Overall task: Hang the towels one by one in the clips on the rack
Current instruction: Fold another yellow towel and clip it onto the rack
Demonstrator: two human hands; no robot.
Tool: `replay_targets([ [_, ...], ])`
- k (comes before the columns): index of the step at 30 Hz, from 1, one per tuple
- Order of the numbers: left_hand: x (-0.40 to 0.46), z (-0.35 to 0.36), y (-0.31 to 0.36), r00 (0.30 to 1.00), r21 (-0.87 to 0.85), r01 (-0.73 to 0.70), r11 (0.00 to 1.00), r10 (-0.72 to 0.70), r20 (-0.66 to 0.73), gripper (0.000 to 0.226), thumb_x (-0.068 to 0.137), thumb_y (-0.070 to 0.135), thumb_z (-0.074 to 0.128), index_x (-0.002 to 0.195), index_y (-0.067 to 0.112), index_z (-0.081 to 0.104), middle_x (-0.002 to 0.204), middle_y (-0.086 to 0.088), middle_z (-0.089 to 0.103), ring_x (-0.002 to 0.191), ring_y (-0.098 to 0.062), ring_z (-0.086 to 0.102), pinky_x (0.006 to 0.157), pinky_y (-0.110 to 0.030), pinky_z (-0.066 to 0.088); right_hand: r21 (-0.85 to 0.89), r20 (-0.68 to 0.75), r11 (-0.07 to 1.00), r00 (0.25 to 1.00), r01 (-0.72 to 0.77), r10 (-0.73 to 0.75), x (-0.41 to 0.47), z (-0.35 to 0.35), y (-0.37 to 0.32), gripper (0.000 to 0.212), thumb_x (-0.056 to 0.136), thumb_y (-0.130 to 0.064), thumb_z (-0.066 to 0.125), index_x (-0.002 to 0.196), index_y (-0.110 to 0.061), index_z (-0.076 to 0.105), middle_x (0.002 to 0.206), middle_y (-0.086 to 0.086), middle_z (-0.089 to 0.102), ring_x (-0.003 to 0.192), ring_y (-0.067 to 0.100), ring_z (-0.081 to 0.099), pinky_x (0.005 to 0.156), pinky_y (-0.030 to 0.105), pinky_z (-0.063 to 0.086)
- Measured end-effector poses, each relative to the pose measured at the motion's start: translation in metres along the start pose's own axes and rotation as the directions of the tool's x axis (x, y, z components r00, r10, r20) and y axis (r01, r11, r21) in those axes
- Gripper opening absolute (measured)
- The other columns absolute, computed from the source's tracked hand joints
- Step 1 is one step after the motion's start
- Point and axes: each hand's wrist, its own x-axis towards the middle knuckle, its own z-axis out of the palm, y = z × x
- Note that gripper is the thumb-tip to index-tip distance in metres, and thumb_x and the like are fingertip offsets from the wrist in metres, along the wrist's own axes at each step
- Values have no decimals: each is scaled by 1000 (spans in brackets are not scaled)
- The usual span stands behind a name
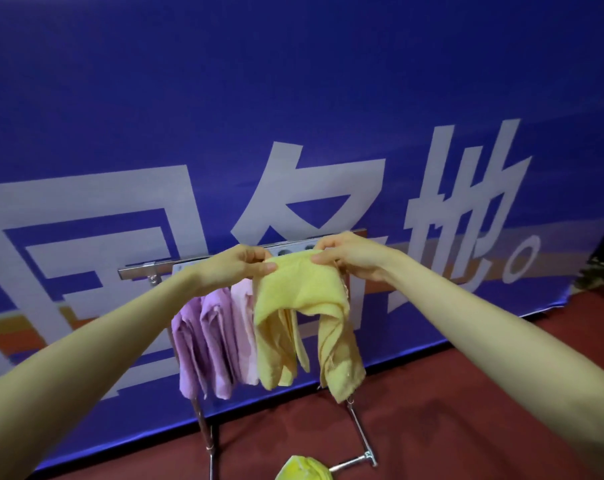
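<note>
A yellow towel (300,289) is stretched between my hands just in front of the metal rack's top bar (144,270). My left hand (239,266) pinches its upper left edge. My right hand (345,254) pinches the upper right edge. Both ends of the towel droop down. On the bar to the left hang two purple towels (203,344) and a pale pink towel (243,327). Another yellow towel (286,341) hangs behind the held one. The clips themselves are hidden by hands and cloth.
A blue banner with large white characters (293,116) stands right behind the rack. The rack's metal legs (361,434) reach down to a dark red floor (466,393). A yellow bundle of cloth (302,469) lies at the bottom edge.
</note>
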Motion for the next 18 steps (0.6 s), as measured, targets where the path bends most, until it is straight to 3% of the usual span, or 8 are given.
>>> replay_targets([
  [3,26,10,-11,1000,69,29,997,-29,-1,19,96,23,52,85,10,57,81,-2,50,80,-13,46,81,-30,38,-2,-23,1000,999,-29,29,12,-13,15,19,88,-15,63,70,-18,57,70,-2,52,72,14,48,63,24,40],
  [8,78,29,-26,996,268,79,960,-69,-47,27,94,21,56,67,20,50,75,0,43,70,-14,37,69,-27,33,-79,-44,995,997,-68,64,41,-42,35,26,83,-9,62,61,-19,53,65,-3,44,65,12,41,57,23,36],
  [11,109,36,-36,994,334,107,936,-89,-68,21,92,22,59,71,18,53,85,-5,49,75,-14,42,71,-27,35,-181,-12,980,997,-80,79,63,-66,49,13,80,-8,66,75,-20,64,79,-1,57,77,15,52,65,25,43],
  [13,127,38,-42,991,374,131,918,-105,-88,19,92,22,58,75,16,54,85,-6,49,74,-14,42,64,-21,34,-236,-2,967,995,-94,96,80,-77,61,14,80,-8,65,82,-21,70,87,-2,62,84,14,57,70,25,45],
  [18,164,33,-60,971,355,228,907,-186,-147,19,94,22,54,81,9,56,76,0,47,68,-11,40,56,-17,31,-277,65,951,985,-138,162,122,-89,86,19,83,-1,60,75,-17,68,74,-4,59,74,12,52,72,27,41],
])
